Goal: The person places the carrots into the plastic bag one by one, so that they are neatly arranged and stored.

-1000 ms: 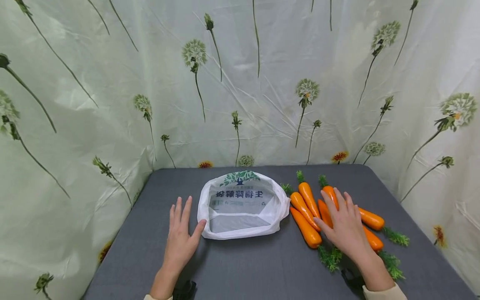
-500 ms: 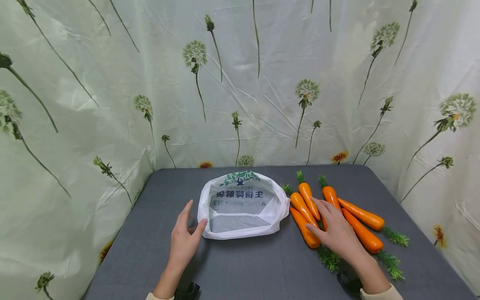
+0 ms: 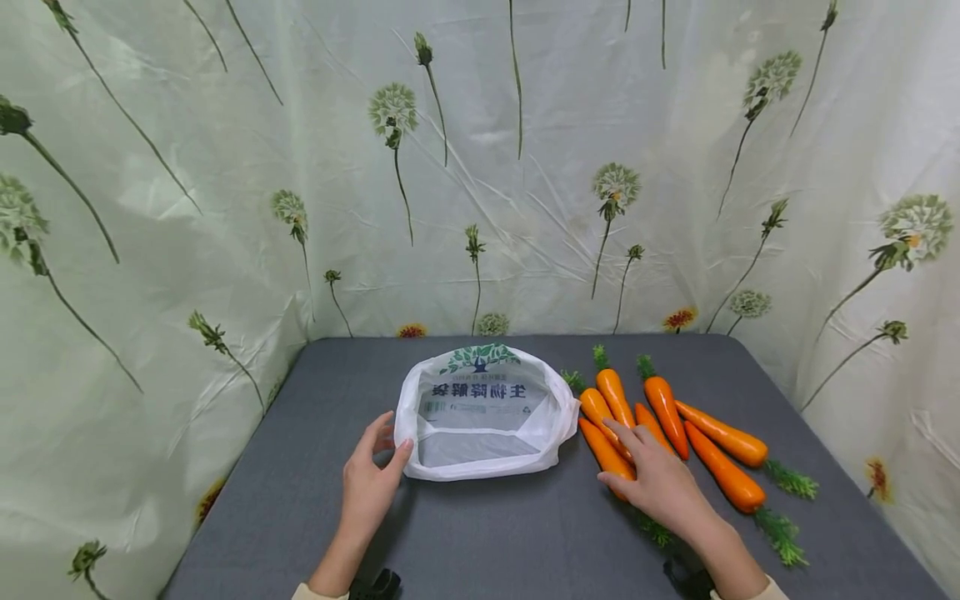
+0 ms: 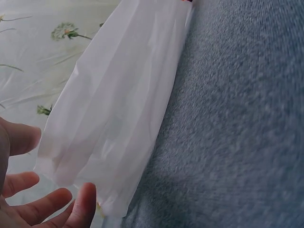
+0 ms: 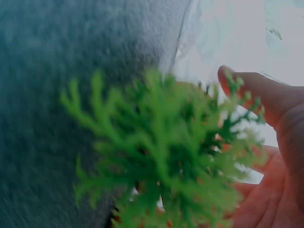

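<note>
A white plastic bag (image 3: 480, 472) with a printed tree stands with its mouth open on the grey table. Beside its left rim is my left hand (image 3: 367, 490), the thumb toward the front and the other fingers slightly bent on the far side. In the left wrist view these fingers (image 4: 85, 204) are spread near the bag's edge; contact is unclear. My right hand (image 3: 660, 487) hovers over the closest carrot (image 3: 602, 446), thumb and fingers apart, partly covering it. That carrot's green top (image 5: 161, 147) fills the middle of the right wrist view.
Several more orange carrots lie to the right of the bag, among them one slim carrot (image 3: 720, 433) and a thicker one (image 3: 723, 471) farther right. Behind the table (image 3: 495, 542) hangs a pale curtain (image 3: 525, 233) with a dandelion print.
My right hand has moved left and lower, from above the middle of the carrots to the one closest to the bag. My left hand's fingers have bent in toward the bag's left rim.
</note>
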Demonstrator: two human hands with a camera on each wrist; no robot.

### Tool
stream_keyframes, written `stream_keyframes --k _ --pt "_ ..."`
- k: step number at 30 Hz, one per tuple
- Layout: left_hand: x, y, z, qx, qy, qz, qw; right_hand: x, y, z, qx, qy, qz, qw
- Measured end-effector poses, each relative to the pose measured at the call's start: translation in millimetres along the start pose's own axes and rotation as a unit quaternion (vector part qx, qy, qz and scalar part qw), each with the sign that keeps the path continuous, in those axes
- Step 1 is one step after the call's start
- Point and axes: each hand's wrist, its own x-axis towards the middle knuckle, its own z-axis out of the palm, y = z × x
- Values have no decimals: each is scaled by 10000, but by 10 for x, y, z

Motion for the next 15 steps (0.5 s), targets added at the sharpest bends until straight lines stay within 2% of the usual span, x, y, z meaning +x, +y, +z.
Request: stream_keyframes --k 8,15 --pt "-16 22 28 -154 8 -100 9998 0 0 34 -157 -59 3 9999" --pt "-17 -7 35 -240 194 -152 9994 8 -14 53 30 -328 231 9992"
